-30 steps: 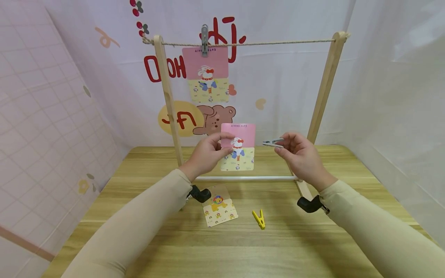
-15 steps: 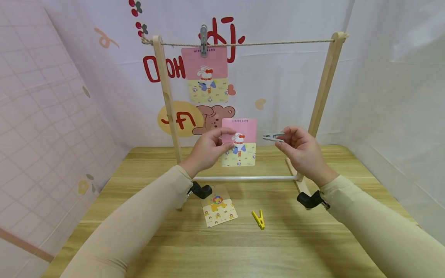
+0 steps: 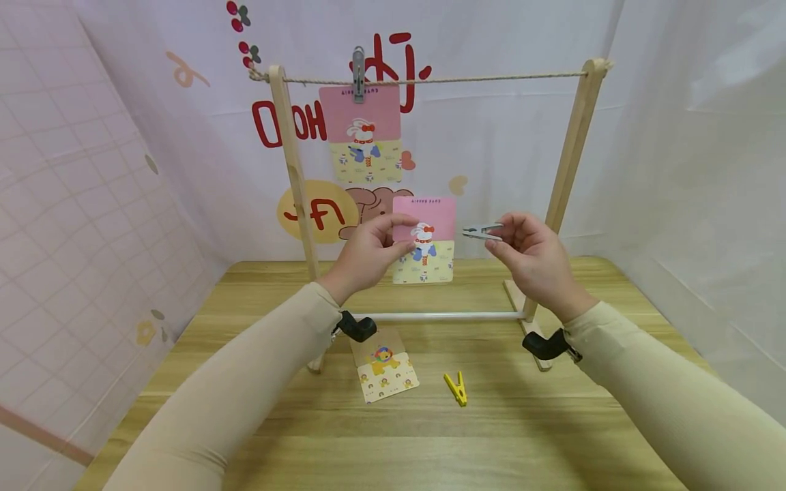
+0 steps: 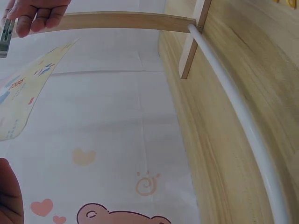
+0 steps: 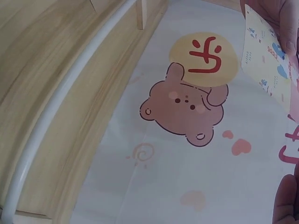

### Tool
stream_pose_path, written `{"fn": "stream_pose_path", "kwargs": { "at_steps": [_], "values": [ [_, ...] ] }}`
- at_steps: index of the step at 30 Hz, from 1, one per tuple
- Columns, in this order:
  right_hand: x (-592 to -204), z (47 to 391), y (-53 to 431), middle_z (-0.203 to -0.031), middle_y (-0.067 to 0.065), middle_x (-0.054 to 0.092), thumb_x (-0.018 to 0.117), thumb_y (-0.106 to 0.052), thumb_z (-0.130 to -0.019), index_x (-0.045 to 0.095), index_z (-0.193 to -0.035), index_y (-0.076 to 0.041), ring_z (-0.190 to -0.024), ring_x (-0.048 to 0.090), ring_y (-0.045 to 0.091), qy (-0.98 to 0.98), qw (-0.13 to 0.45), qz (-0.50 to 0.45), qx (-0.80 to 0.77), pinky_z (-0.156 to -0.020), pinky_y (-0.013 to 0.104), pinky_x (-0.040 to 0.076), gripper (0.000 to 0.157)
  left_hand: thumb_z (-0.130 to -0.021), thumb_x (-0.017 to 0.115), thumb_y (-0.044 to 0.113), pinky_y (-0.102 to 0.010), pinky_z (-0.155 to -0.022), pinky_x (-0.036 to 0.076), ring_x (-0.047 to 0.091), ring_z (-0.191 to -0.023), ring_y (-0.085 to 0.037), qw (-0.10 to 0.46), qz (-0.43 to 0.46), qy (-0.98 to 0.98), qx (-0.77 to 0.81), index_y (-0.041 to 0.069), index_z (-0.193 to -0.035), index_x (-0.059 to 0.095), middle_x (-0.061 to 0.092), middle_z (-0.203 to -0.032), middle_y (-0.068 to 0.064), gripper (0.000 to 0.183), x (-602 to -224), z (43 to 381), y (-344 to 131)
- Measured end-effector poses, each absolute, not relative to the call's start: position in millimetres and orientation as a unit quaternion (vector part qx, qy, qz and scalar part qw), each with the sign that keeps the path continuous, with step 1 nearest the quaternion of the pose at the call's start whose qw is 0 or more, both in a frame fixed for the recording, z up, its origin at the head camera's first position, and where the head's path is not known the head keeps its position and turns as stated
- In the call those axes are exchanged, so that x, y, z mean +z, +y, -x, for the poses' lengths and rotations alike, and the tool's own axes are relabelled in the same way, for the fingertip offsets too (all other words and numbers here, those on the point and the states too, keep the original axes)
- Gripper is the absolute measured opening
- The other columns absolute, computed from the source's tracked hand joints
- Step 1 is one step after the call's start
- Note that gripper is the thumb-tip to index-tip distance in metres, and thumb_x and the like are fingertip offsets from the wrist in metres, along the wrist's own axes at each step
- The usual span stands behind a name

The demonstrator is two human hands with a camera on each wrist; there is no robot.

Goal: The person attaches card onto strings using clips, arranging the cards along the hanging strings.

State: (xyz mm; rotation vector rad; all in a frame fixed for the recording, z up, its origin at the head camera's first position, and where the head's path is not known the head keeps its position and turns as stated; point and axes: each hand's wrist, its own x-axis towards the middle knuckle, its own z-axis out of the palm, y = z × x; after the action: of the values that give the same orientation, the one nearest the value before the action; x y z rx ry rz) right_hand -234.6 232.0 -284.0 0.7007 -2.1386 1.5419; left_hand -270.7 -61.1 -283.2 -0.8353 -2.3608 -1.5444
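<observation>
My left hand (image 3: 368, 254) pinches a pink and yellow rabbit card (image 3: 432, 262) by its left edge, its printed rabbit facing me. To the right of the card, my right hand (image 3: 533, 254) holds a grey clothespin (image 3: 482, 232) between thumb and fingers, its tip pointing left at the card's edge. Both hands are raised in front of the frame, below the string (image 3: 491, 79). A matching rabbit card (image 3: 362, 146) hangs from the string under another grey clothespin (image 3: 359, 75). In the left wrist view, the held card (image 4: 28, 88) appears near the right hand (image 4: 39, 14).
On the table (image 3: 393, 443) lie a lion card (image 3: 385, 372) and a yellow clothespin (image 3: 456, 389). Two wooden posts (image 3: 571, 157) carry the string, with a white rod (image 3: 442, 316) joining them low down. A printed cloth (image 3: 510, 150) hangs behind.
Both hands have risen towards the string, carrying the rabbit card and the grey clothespin with them. The hanging card and the things on the table stay put.
</observation>
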Motion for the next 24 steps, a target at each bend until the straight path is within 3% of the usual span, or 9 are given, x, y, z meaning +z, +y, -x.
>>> {"fn": "stream_pose_path", "kwargs": {
  "at_steps": [14,24],
  "values": [
    [-257,235,226,-0.097,-0.014,0.072,0.068,0.007,-0.097,0.059,-0.110,0.001,-0.085,0.068,0.002,-0.755,0.230,-0.251,0.561,-0.080,0.013,0.056,0.017,-0.100,0.073,0.013,-0.023,-0.061,0.043,0.053,-0.071,-0.018,0.108,0.302,-0.787,-0.528,0.017,-0.135,0.069,0.066,-0.092,-0.005,0.035,-261,274,-56],
    [-235,235,225,-0.097,-0.015,0.072,0.069,0.003,-0.098,0.062,-0.111,-0.004,-0.085,0.065,0.003,-0.761,0.251,-0.248,0.545,-0.074,0.014,0.052,0.017,-0.100,0.073,0.014,-0.024,-0.061,0.042,0.051,-0.072,-0.019,0.124,0.301,-0.782,-0.531,0.018,-0.132,0.071,0.064,-0.093,-0.005,0.032,-249,279,-54]
  ]
}}
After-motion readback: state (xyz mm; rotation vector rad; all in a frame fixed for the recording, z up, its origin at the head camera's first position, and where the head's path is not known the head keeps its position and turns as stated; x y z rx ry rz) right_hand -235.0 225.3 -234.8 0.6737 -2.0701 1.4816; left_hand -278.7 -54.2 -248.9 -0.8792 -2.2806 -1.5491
